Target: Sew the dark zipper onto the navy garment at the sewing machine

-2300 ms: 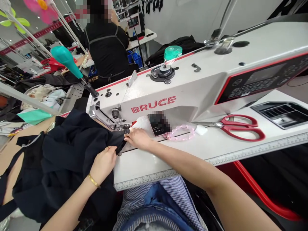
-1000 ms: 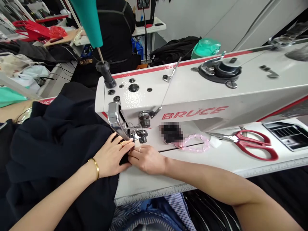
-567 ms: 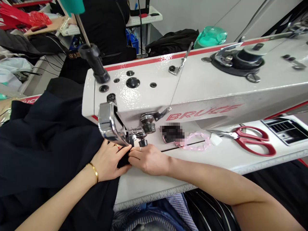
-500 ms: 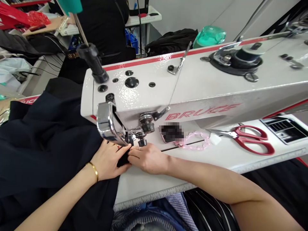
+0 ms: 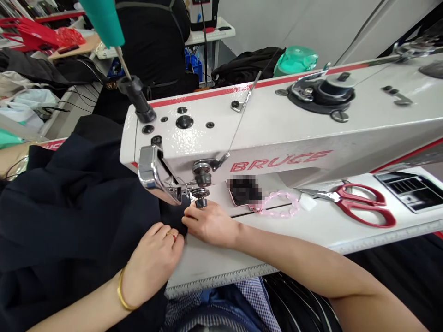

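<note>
Dark navy fabric [image 5: 79, 203] is heaped to the left of the sewing machine [image 5: 173, 152], and its edge runs under the needle area. My left hand [image 5: 152, 258], wearing a bracelet and a ring, is closed on the fabric near the table's front left. Close in front of the machine's head, my right hand [image 5: 211, 224] pinches the fabric's right edge with curled fingers. The needle and presser foot are mostly hidden behind the machine's head and my right hand.
Red-handled scissors [image 5: 363, 205] lie right on the table [image 5: 214, 265], beside a white block [image 5: 307, 202], a phone [image 5: 244, 191] and a pink bead strap [image 5: 294, 205]. A ruler strip [image 5: 221, 279] lines the front edge. Behind the machine is a person in black [image 5: 152, 46].
My left hand has drawn back from the needle area, down and toward me, and its fingers have curled. My right hand stays by the machine's head. The camera view has shifted slightly.
</note>
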{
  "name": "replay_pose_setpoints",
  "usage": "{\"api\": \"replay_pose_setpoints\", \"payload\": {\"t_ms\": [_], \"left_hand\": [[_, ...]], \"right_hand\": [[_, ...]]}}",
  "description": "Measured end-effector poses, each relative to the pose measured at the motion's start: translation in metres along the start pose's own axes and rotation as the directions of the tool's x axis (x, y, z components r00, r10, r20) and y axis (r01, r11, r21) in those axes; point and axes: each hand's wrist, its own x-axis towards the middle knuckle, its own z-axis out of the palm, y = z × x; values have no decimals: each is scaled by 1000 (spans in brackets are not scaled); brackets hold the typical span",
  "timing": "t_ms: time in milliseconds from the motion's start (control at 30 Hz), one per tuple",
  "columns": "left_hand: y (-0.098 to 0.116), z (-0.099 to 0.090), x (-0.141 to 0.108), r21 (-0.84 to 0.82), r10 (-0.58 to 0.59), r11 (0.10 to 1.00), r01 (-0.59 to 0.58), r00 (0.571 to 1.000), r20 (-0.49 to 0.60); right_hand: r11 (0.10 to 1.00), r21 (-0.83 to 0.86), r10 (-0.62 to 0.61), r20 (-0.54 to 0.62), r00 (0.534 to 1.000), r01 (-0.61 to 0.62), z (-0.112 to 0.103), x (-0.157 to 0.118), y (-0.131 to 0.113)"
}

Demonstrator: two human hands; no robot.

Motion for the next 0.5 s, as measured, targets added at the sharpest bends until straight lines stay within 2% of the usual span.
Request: {"api": "replay_pose_setpoints", "payload": {"t_ms": [67, 167, 300, 500], "left_hand": [[0, 4, 1, -63, 21, 998, -24, 999, -36], [-11, 10, 7, -156, -4, 988, -10, 996, -90], [-28, 19, 12, -191, -76, 979, 65, 996, -53], [-34, 30, 13, -215, -56, 976, 39, 996, -74]], "right_hand": [[998, 20, -57, -13, 998, 58, 0, -2, -6], [995, 32, -94, 4, 996, 94, -1, -5, -13], [997, 43, -67, 41, 997, 66, -3, -8, -15], [996, 84, -38, 58, 998, 33, -5, -5, -11]]}}
